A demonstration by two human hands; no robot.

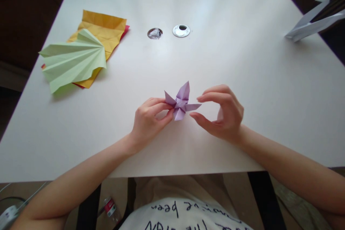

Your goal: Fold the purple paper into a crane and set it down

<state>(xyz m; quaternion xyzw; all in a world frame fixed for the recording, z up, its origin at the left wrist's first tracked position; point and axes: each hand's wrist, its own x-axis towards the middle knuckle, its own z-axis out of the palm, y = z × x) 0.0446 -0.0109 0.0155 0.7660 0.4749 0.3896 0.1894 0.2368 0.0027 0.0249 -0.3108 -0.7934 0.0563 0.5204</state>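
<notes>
I see the left hand (pixel 149 118) pinching the purple paper flower (pixel 181 102) (thumb and forefinger closed on it). The right hand (pixel 222 113) hovers just beside one petal, fingers parted.

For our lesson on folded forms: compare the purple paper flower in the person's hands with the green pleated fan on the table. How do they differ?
The purple flower is small with pointed petals spreading out; the green fan is much larger, with pleats.
The flower is pinched by the left hand, the right hand close by; the fan lies untouched on orange paper.
Both are folded paper.
</notes>
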